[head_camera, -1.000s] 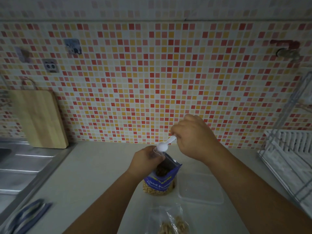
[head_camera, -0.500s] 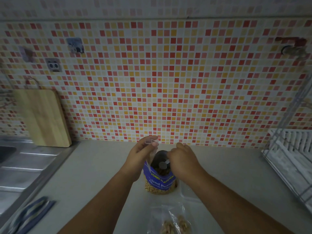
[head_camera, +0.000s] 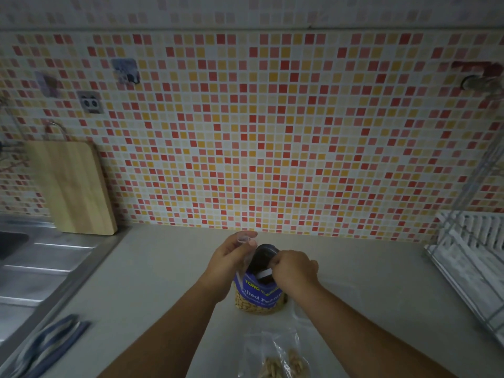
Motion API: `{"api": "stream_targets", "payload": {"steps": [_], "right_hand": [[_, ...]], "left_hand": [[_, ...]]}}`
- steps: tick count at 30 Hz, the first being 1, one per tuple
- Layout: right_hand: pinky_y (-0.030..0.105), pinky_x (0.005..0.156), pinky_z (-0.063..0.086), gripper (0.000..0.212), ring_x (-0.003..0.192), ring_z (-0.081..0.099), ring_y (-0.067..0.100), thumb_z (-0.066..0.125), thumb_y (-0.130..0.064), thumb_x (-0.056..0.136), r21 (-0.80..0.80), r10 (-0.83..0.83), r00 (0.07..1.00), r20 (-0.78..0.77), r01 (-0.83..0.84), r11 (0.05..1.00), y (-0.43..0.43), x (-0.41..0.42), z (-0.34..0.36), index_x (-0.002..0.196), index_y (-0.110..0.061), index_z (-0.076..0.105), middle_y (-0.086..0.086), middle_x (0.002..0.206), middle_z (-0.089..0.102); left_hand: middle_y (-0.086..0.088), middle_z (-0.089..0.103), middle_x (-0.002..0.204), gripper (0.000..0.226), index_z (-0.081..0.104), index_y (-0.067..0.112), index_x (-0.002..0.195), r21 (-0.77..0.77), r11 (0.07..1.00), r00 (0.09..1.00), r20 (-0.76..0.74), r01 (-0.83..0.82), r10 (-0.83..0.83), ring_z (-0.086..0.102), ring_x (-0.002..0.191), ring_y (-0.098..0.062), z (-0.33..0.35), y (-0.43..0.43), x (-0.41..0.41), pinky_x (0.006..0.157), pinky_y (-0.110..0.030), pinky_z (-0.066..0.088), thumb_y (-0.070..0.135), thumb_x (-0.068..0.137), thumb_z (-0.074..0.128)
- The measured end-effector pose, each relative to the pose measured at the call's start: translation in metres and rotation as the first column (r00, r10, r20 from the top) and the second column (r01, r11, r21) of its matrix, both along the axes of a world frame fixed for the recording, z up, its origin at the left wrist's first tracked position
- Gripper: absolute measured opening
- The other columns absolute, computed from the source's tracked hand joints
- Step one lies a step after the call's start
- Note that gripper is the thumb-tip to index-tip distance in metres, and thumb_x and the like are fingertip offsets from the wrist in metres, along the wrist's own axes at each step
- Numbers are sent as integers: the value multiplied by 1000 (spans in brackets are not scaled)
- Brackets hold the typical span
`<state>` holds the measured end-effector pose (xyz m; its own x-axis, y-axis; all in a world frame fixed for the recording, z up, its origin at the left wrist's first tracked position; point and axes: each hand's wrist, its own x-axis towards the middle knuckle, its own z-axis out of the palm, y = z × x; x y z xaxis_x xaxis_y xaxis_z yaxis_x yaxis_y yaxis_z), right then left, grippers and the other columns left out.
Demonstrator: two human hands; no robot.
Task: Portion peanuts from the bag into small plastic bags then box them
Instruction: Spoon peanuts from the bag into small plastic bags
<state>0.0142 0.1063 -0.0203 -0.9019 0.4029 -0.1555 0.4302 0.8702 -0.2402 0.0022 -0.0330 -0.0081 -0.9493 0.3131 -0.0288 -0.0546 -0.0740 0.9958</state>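
Observation:
A blue salted-peanut bag (head_camera: pixel 259 296) stands upright on the counter, its mouth open and peanuts showing through its clear lower part. My left hand (head_camera: pixel 231 257) pinches the bag's top left edge and holds it open. My right hand (head_camera: pixel 294 271) grips a white plastic spoon (head_camera: pixel 264 274) whose bowl is down inside the bag's mouth. A small clear plastic bag (head_camera: pixel 278 358) with some peanuts in it lies on the counter at the near edge. A clear plastic box (head_camera: pixel 338 298) sits just right of the bag, mostly behind my right forearm.
A steel sink and drainboard (head_camera: pixel 32 268) lie at the left, with a wooden cutting board (head_camera: pixel 71 186) leaning on the tiled wall. A blue striped cloth (head_camera: pixel 51 342) lies at the lower left. A white dish rack (head_camera: pixel 474 255) stands at the right.
My right hand came down from above the bag and put the spoon into its mouth. My left hand shifted up to pinch the bag's top edge.

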Motion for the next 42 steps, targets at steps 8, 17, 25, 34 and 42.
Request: {"api": "stream_targets", "payload": {"steps": [8,17,25,34,42], "right_hand": [[29,77,45,30,85,55,20,50,-20,88,-188,92,988,126,-67,980,34,-1,13,111,-10,67,11,99,64],[30,88,40,41,95,45,18,42,-14,95,-17,96,854,512,-101,995,60,-8,40,136,-15,48,9,136,51],[27,88,39,43,98,46,19,41,-12,96,97,83,861,502,-152,984,88,-8,72,140,-15,40,5,109,45],[26,82,38,45,93,45,17,43,-12,93,108,32,876,482,-96,990,88,-14,78,138,-16,44,4,110,48],[22,75,41,43,81,49,14,46,-14,93,27,115,927,356,-134,991,71,-11,82,135,-16,50,2,99,51]], "left_hand": [[-4,65,105,23,63,15,111,-28,999,999,-29,-42,41,61,102,-24,4,-6,-6,74,-24,50,24,92,53],[6,62,101,30,61,25,113,-385,922,984,-174,-39,-31,61,91,-11,17,-19,-11,66,-18,48,30,83,67],[7,55,108,49,57,26,121,-692,715,908,-357,-100,-219,51,92,-9,16,-12,-10,74,-18,39,36,76,73],[4,61,116,51,58,25,120,-746,658,878,-377,-98,-296,53,96,-10,12,-1,-14,77,-20,39,41,73,72],[2,62,111,50,59,22,120,-768,634,861,-380,-90,-338,51,93,-10,11,13,-13,78,-22,40,39,75,71]]}}
